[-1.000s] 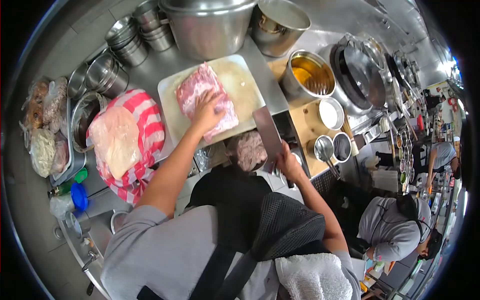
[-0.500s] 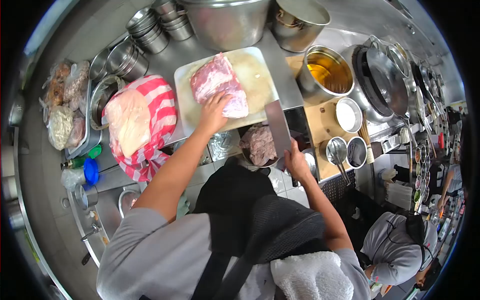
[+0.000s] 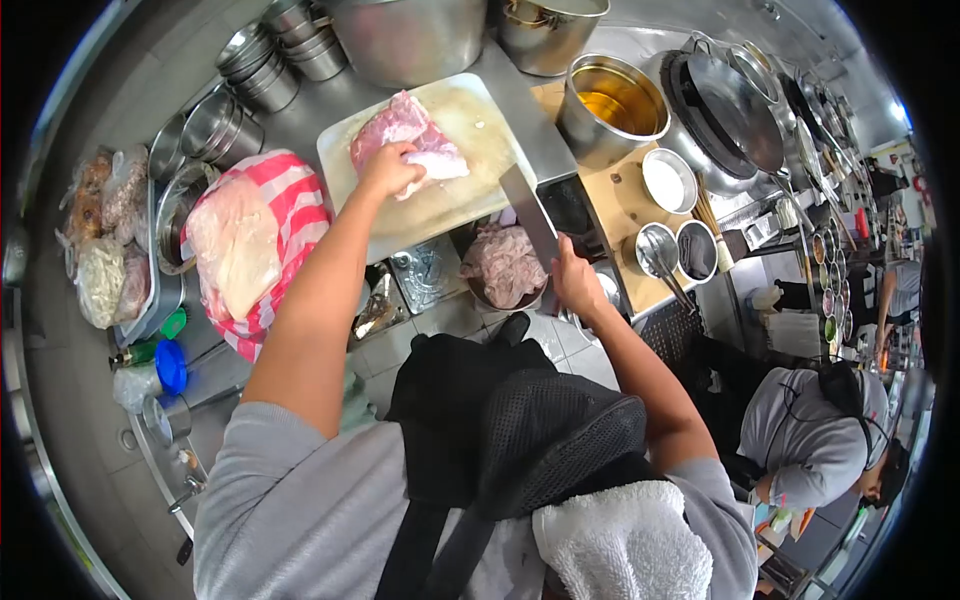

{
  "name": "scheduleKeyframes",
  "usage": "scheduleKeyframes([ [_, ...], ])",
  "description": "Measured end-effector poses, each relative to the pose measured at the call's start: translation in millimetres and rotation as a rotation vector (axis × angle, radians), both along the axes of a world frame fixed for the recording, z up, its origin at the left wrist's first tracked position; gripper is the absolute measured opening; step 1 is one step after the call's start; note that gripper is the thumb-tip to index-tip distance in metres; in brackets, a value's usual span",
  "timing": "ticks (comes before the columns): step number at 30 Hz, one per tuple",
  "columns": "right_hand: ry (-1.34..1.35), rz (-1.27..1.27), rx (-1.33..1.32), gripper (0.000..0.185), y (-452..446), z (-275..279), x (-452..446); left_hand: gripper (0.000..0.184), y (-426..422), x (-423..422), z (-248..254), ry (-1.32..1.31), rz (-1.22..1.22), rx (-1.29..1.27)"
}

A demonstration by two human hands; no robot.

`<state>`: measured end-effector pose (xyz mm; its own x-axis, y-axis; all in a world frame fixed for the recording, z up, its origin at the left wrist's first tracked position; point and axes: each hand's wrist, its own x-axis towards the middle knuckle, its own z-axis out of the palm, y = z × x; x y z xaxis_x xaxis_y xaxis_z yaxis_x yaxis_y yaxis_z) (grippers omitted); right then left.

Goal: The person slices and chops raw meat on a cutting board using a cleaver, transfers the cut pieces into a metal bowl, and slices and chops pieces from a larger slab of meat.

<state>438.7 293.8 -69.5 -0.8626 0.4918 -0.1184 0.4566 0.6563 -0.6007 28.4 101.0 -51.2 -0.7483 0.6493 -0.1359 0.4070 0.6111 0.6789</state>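
"How are the hands working?"

"The left hand (image 3: 392, 172) is gripping the near edge of the meat (image 3: 425, 138) on the white cutting board (image 3: 485, 125), its fingers bunched narrow."

"And the cleaver (image 3: 531, 216)?"

"The right hand (image 3: 574, 276) is holding it, fingers wrapped around the handle."

"Any advice?"

"While the left fingers are handling slippery meat, holding the blade well aside is wise."

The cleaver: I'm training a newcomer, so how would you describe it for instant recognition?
Find the white cutting board on the steel counter. At its lower-right corner in the picture, the person's right hand grips the cleaver. Its broad, flat, straight-sided blade sets it apart from the round-ended large spoon farther right.
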Motion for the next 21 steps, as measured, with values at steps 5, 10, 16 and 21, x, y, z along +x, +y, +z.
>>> scheduleKeyframes([
  [5, -0.047, -0.061, 0.107, 0.047, -33.9, 2.8, -9.5, 0.052, -20.7, 5.4, 19.3, -0.198, -0.042, 0.020],
  [10, -0.073, -0.069, 0.100, 0.047, -61.2, 10.6, -21.5, 0.064, -32.0, 34.6, 11.2, 0.294, -0.083, 0.013],
  [16, -0.028, -0.159, 0.000, 0.042, -76.6, -7.2, -20.1, 0.065, -27.8, 30.8, 25.9, 0.288, -0.149, -0.167],
  [21, 0.067, -0.115, -0.042, 0.031, -58.7, -22.5, -11.4, 0.061, -13.5, 24.1, 33.4, 0.235, -0.152, -0.203],
])
